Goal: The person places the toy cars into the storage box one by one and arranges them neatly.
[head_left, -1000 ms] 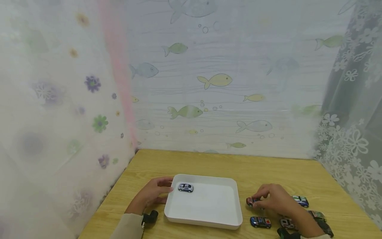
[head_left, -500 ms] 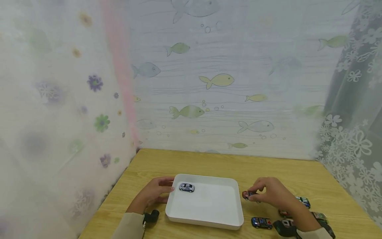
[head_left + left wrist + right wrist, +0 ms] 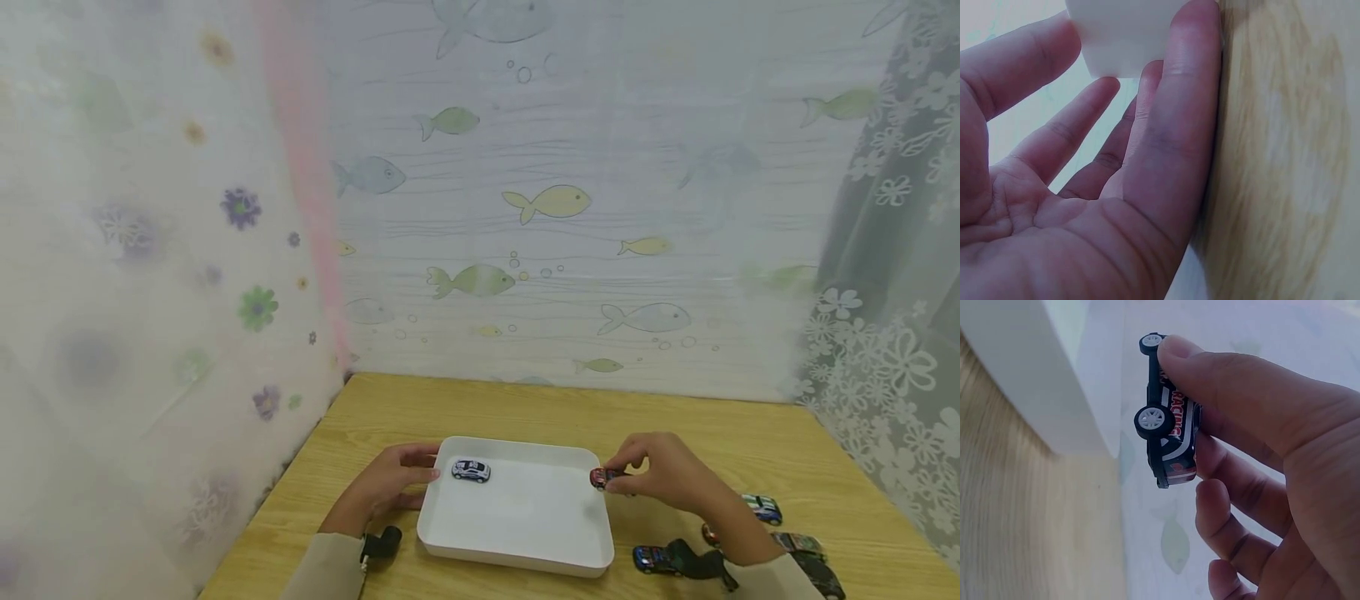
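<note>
On its left side, the white tray [image 3: 513, 562] is touched by the left hand [image 3: 393, 480], fingers apart. Farther back, at its right rim, a red-and-black toy racing car [image 3: 1175, 422] is pinched in the right hand [image 3: 663, 473], long axis running leftward from the fingers.

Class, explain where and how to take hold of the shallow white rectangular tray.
Grip the white tray probably by its opposite left and right walls, one hand from each side: it lies flat, walls rising around an open top. The left hand touches its left wall.
</note>
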`<state>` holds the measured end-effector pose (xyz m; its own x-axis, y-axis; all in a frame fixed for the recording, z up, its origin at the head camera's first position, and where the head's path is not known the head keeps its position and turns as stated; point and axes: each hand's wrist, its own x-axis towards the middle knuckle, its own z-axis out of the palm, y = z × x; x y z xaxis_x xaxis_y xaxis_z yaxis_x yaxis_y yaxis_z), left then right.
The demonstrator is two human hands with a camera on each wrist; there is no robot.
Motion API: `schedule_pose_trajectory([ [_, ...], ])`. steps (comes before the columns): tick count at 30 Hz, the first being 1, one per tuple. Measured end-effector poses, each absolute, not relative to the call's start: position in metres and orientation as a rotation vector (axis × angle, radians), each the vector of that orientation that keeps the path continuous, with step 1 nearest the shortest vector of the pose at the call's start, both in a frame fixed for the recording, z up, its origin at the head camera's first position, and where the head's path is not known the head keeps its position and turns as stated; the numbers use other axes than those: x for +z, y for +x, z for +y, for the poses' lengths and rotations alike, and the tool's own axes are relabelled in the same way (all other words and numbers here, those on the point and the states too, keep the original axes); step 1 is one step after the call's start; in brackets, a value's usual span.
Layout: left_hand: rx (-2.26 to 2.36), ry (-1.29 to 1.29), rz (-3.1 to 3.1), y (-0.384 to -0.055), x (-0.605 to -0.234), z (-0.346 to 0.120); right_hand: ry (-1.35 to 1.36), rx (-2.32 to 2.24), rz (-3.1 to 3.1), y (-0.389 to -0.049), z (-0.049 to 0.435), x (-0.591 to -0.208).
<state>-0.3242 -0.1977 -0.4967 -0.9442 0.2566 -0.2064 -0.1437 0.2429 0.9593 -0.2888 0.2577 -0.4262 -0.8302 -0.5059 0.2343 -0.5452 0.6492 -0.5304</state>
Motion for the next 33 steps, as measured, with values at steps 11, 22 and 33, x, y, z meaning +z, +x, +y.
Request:
schedule_pose_trajectory([
  [11,1.748,0.104,2.199,-0.326,-0.496,-0.197,0.935,0.963,-2.766,-0.296,0.233,-0.423],
  [22,1.747,0.100,2.209,-0.323,-0.497,-0.198,0.948,0.995,-2.794,-0.304,0.205,-0.424],
  [33,1.757,0.114,2.197,-0.324,-0.498,-0.197,0.956,0.965,-2.818,-0.312,0.178,-0.429],
])
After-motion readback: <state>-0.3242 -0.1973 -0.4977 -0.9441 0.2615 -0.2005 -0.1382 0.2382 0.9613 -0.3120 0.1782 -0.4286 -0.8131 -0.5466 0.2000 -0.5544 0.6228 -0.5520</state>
